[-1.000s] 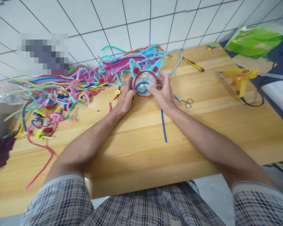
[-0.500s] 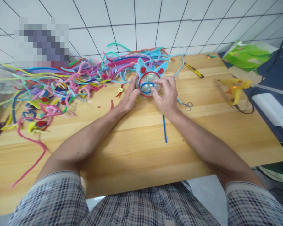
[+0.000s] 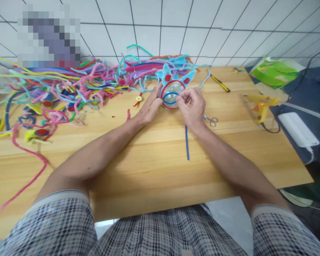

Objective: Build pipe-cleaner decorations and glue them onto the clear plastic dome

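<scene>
A round, clear-fronted craft piece (image 3: 177, 87) with a red rim and pointed light-blue ears stands tilted at the far middle of the table. My left hand (image 3: 150, 108) grips its left side. A blue pipe cleaner ring (image 3: 164, 96) lies against the clear front. My right hand (image 3: 193, 106) pinches the ring's right side between thumb and finger. Below that hand a straight blue pipe cleaner (image 3: 187, 144) lies on the wood. Small scissors (image 3: 212, 121) rest just right of my right hand.
Tangled coloured pipe cleaners (image 3: 56, 83) spread along the back left. A yellow utility knife (image 3: 220, 84) lies at the back right, with a yellow glue gun (image 3: 261, 106) nearer. Beyond the table's right edge are a white power strip (image 3: 298, 129) and a green bag (image 3: 277, 73).
The camera view has shifted slightly. Both hands keep their hold on the craft piece and the blue ring, with the right fingers a little more curled.
</scene>
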`<control>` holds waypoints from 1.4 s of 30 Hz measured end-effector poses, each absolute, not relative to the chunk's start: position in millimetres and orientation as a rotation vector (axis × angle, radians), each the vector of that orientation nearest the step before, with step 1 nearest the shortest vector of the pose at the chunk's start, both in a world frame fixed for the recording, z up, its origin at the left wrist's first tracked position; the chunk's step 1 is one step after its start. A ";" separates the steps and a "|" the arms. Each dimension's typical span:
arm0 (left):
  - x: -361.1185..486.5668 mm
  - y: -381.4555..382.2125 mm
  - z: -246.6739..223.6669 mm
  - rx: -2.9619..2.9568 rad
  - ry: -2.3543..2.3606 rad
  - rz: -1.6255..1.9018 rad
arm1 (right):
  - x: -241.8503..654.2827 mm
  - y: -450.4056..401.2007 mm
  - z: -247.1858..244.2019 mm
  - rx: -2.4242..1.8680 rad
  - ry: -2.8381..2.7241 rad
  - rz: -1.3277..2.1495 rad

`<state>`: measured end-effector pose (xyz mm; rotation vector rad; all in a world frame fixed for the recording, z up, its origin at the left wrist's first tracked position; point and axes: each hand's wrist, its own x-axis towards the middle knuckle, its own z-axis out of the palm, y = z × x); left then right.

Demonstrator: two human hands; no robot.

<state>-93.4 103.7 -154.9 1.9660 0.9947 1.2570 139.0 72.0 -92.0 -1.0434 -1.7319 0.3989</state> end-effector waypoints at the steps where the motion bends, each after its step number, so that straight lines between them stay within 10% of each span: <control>1: -93.0 103.9 -155.9 1.963 0.992 1.258 | 138.2 72.3 -92.2 -1.046 -1.721 0.409; 30: -94.8 113.8 -163.8 1.929 0.915 1.289 | 195.9 71.3 -74.7 -1.365 -1.662 0.918; 42: -99.8 127.8 -174.7 1.940 0.789 1.325 | 338.7 37.5 -80.7 -1.831 -1.399 0.466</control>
